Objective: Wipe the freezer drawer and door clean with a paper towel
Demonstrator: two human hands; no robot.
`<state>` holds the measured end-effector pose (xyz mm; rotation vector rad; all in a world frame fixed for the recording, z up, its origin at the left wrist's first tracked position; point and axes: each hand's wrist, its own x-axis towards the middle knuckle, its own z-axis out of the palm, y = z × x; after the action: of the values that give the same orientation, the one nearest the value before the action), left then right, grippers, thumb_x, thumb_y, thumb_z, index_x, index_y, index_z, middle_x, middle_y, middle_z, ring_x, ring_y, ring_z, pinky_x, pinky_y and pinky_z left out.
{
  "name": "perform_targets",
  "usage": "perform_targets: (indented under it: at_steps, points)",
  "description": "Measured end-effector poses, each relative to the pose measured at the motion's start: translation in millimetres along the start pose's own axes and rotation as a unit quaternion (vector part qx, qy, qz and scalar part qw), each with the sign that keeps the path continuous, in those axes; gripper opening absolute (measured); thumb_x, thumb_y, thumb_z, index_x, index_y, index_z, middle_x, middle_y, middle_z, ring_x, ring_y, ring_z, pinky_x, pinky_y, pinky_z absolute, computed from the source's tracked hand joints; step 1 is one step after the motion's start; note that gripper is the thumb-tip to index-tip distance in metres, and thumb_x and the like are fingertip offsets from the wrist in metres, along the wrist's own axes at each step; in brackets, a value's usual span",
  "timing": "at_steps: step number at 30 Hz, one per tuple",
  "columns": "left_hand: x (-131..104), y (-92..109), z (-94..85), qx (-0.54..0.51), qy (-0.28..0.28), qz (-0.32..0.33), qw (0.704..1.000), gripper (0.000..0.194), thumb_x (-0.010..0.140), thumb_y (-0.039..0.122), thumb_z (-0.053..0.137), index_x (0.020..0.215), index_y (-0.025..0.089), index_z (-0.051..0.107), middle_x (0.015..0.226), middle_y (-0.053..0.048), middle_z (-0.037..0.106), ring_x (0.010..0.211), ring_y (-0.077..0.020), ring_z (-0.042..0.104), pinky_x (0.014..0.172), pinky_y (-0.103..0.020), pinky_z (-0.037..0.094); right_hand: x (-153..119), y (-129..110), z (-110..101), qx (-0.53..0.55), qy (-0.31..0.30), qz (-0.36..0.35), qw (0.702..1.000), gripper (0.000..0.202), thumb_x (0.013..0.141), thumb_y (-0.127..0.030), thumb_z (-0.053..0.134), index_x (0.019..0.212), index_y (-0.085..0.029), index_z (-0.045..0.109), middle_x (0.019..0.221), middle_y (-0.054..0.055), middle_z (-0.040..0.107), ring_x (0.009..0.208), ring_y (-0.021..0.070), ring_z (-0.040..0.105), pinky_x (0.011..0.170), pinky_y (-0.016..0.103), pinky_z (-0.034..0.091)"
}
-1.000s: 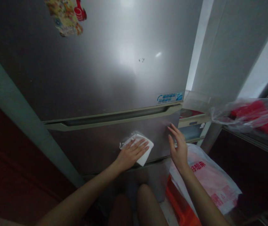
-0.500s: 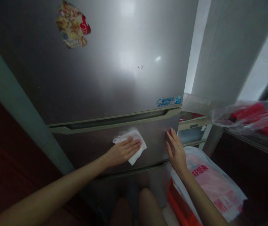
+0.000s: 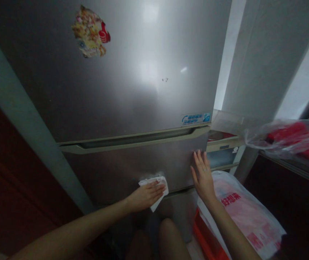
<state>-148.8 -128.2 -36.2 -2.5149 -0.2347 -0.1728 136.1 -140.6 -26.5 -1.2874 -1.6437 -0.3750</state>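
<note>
My left hand (image 3: 147, 195) presses a folded white cloth (image 3: 157, 203) against the lower part of the refrigerator's middle door (image 3: 111, 166). Its fingers lie together over the cloth, whose top edge and lower corner stick out around them. Farther right, my right hand (image 3: 203, 177) rests against the right edge of the same door, fingers stretched out, thumb apart, with nothing in it. Above the middle door runs a recessed handle (image 3: 143, 139). The silver upper door (image 3: 116, 90) carries a colourful sticker (image 3: 90, 32) and a blue label (image 3: 196, 118).
A white plastic bag with red print (image 3: 252, 213) stands beside my right forearm, over an orange-red container (image 3: 210, 238). Red items in clear plastic (image 3: 295, 139) lie on a surface at the right. A reddish-brown panel (image 3: 16, 173) borders the left side. My knees are close below.
My left hand and the cloth have slid down the middle door, towards its lower edge. My right hand stays at the door's edge. The view has shifted slightly.
</note>
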Motion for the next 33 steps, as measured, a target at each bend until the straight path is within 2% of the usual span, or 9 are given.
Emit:
perform_targets:
  at_steps: [3,7,10,15,18,21,29,31,33]
  points:
    - [-10.8,12.0,14.5,-0.005,-0.015,0.013,1.000,0.029,0.098,0.017,0.045,0.121,0.015,0.064,0.134,-0.006,0.062,0.130,-0.0160,0.053,0.115,-0.034,0.032,-0.8,0.8,1.2,-0.032,-0.013,0.004,0.999,0.064,0.099,-0.025,0.038,0.155,-0.033,0.007,0.159,0.005,0.023,0.150,0.0256,0.007,0.115,0.059,0.025]
    - [-11.9,4.0,3.3,0.013,-0.007,0.025,1.000,0.030,0.099,0.017,0.043,0.118,0.013,0.065,0.131,-0.006,0.065,0.128,-0.0166,0.055,0.115,-0.034,0.033,-0.8,0.1,0.8,-0.032,-0.011,0.006,0.999,0.062,0.100,-0.027,0.037,0.154,-0.034,0.009,0.159,0.004,0.023,0.150,0.0255,0.009,0.115,0.058,0.027]
    - [-2.2,-21.1,-28.3,0.037,0.013,0.019,0.999,0.031,0.099,0.016,0.042,0.122,0.013,0.063,0.132,-0.006,0.064,0.129,-0.0162,0.053,0.115,-0.034,0.033,-0.6,-0.3,0.4,-0.023,-0.007,0.000,1.000,0.062,0.099,-0.027,0.038,0.154,-0.034,0.011,0.160,0.004,0.023,0.150,0.0245,0.010,0.116,0.056,0.026]
    - [23.4,-80.0,-99.5,0.114,0.085,-0.036,0.989,0.036,0.100,0.014,0.039,0.133,0.012,0.054,0.142,-0.007,0.056,0.136,-0.0191,0.046,0.117,-0.038,0.032,-0.8,0.1,1.0,-0.012,-0.003,-0.006,1.000,0.061,0.099,-0.026,0.038,0.154,-0.034,0.012,0.160,0.004,0.022,0.150,0.0236,0.010,0.117,0.055,0.026]
    - [34.3,-94.5,-116.7,0.131,0.109,-0.064,0.983,0.037,0.100,0.013,0.040,0.135,0.014,0.052,0.145,-0.007,0.052,0.138,-0.0203,0.043,0.117,-0.041,0.032,-1.1,-0.1,1.2,-0.008,-0.003,-0.005,1.000,0.061,0.099,-0.026,0.038,0.154,-0.034,0.013,0.160,0.004,0.021,0.150,0.0236,0.010,0.118,0.054,0.024]
    - [35.6,-80.0,-98.6,0.109,0.114,-0.067,0.985,0.036,0.099,0.013,0.041,0.133,0.015,0.053,0.143,-0.007,0.054,0.138,-0.0192,0.043,0.118,-0.041,0.032,-1.3,-0.1,1.5,-0.010,-0.008,-0.004,1.000,0.060,0.099,-0.026,0.037,0.154,-0.032,0.013,0.160,0.005,0.021,0.150,0.0243,0.011,0.117,0.055,0.025]
    - [-16.6,4.6,15.0,0.003,0.018,-0.002,1.000,0.029,0.100,0.018,0.042,0.120,0.016,0.063,0.136,-0.004,0.061,0.132,-0.0145,0.051,0.118,-0.034,0.030,-0.9,5.7,0.8,-0.017,-0.011,-0.005,1.000,0.059,0.099,-0.028,0.036,0.154,-0.032,0.014,0.159,0.003,0.025,0.150,0.0223,0.012,0.118,0.053,0.025]
    - [-28.7,11.7,25.8,-0.011,0.004,0.003,1.000,0.030,0.100,0.018,0.041,0.119,0.016,0.064,0.136,-0.003,0.061,0.131,-0.0137,0.051,0.117,-0.032,0.031,-0.9,6.3,0.5,-0.021,-0.013,-0.005,1.000,0.059,0.099,-0.028,0.035,0.154,-0.032,0.013,0.159,0.004,0.025,0.150,0.0223,0.012,0.118,0.053,0.025]
    - [-33.3,9.2,23.3,-0.021,-0.014,0.010,1.000,0.031,0.100,0.019,0.041,0.120,0.017,0.064,0.137,-0.003,0.060,0.131,-0.0129,0.051,0.117,-0.032,0.030,-0.9,6.2,0.6,-0.022,-0.013,-0.007,1.000,0.059,0.099,-0.028,0.035,0.155,-0.031,0.013,0.159,0.004,0.024,0.150,0.0227,0.012,0.117,0.054,0.026]
